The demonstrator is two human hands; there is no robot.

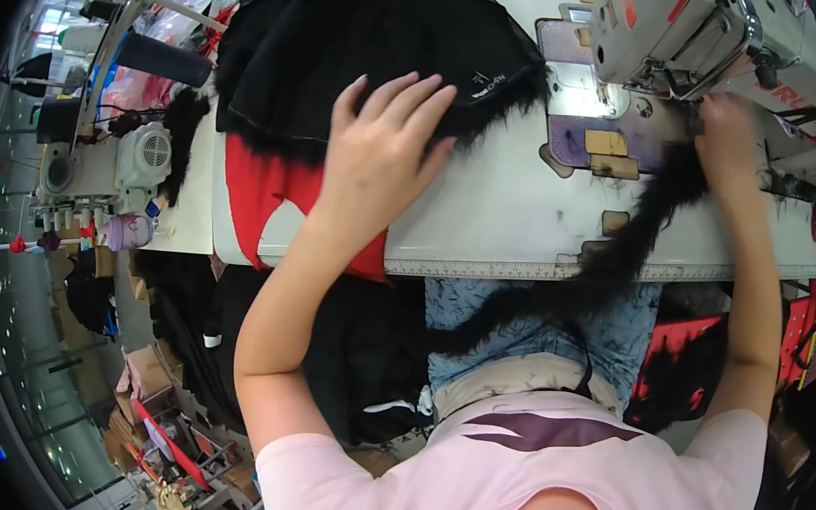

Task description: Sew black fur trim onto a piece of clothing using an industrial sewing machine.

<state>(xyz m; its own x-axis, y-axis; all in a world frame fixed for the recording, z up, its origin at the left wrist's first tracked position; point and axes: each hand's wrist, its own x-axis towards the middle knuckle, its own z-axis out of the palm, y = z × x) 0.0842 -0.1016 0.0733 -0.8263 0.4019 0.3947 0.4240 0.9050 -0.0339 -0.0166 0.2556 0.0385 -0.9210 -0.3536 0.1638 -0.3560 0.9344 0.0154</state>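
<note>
my left hand (380, 146) lies over the black cloth (352, 37), fingers open and spread, nothing pinched between them. the cloth is matt and broad, roughly fan-shaped, with a small pale print near its right corner, and a shaggy black fur fringe (498, 124) runs along its near side. from beneath comes smooth red fabric (252, 197), cut into points that reach the near edge of the hard white table (494, 209).

my right hand (728, 140) is beside the glossy, boxy sewing machine (655, 26), at the upper end of a long black fur strip (621, 244). that hand is blurred and its fingertips are hidden, so i cannot tell whether they are closed on the fur or loose. the strip is fluffy and rope-like; it slopes down over the ruler tape (497, 271) at the table's edge and across my faded blue denim (458, 301). its lower end gets lost against the dark cloth (368, 341) at my left, black on black.

the upper border cuts off the far side of the black cloth and the top of the sewing machine.
</note>
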